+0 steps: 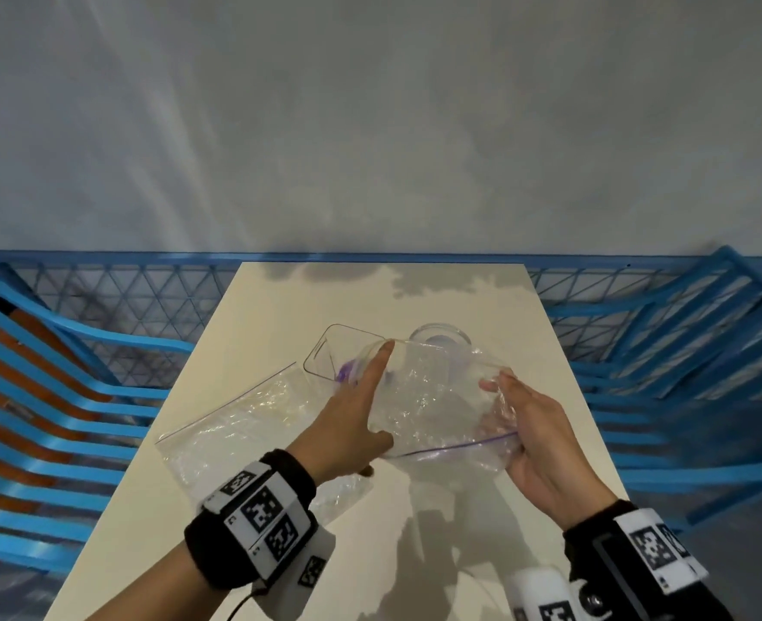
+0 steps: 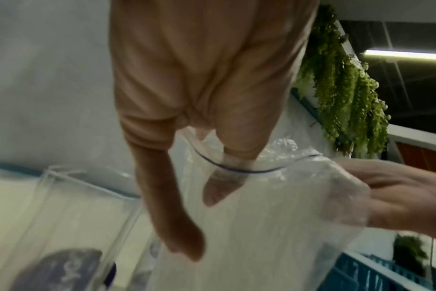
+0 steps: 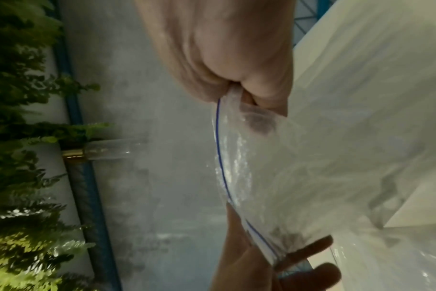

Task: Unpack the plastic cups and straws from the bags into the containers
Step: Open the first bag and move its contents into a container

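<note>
Zip bag, clear and crinkled with a purple seal line, hangs between both hands above the surface. Left hand pinches one mouth edge; right hand grips the opposite edge. Slippery film could slide free, dumping contents short of the clear container just beyond the left fingers.

the light is dim and soft, dark shadows lie on the table, both wrist pictures look blurry, and the edges maybe bend.
</note>
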### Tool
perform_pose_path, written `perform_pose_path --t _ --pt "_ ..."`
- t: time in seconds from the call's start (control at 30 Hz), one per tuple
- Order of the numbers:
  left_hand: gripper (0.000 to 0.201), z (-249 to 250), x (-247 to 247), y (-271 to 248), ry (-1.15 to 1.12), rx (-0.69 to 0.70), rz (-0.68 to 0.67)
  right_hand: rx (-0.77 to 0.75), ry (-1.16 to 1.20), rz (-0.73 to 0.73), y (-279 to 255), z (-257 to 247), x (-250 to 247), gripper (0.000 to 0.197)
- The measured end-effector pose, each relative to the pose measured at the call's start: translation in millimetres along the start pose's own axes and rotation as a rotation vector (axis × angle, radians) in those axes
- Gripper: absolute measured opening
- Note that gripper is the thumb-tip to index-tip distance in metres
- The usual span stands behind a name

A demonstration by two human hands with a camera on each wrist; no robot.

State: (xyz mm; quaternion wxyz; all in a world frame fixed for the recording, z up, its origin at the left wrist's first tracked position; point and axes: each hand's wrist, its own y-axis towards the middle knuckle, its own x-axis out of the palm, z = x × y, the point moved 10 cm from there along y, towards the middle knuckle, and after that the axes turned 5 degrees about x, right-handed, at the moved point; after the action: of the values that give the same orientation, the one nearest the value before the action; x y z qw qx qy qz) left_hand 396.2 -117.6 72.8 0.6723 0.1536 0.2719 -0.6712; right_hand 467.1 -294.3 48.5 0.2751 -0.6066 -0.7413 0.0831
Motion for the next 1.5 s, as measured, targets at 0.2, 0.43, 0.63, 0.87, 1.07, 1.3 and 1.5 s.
perform_pose_path --t 0.2,0.43,0.63,0.87,1.07,1.3,1.5 --pt "0.111 -4 15 10 -0.489 -0.02 -0.004 0.134 -0.055 -0.185 -11 26 17 0.034" --pt "0.076 -16 9 14 -0.526 -0.004 0.156 0.182 -0.22 -0.203 -15 38 -3 0.038" --pt "0.064 -1 57 21 -0.359 0.001 -0.3 0.133 -0.469 -0.127 -23 40 -21 0.047" --pt "0.034 -12 66 34 -0.783 -0.218 -0.097 0.03 -0.376 -0.052 -12 14 -53 0.049" --pt "0.041 -5 81 32 -0.597 -0.255 0.015 0.17 -0.351 -0.087 5 21 -75 0.051" --pt "0.079 12 134 -7 -0.731 -0.44 -0.189 0.233 -0.143 -0.087 22 27 -100 0.044" --pt "0.107 17 143 7 -0.856 -0.273 0.018 0.246 -0.125 -0.077 25 30 -108 0.044"
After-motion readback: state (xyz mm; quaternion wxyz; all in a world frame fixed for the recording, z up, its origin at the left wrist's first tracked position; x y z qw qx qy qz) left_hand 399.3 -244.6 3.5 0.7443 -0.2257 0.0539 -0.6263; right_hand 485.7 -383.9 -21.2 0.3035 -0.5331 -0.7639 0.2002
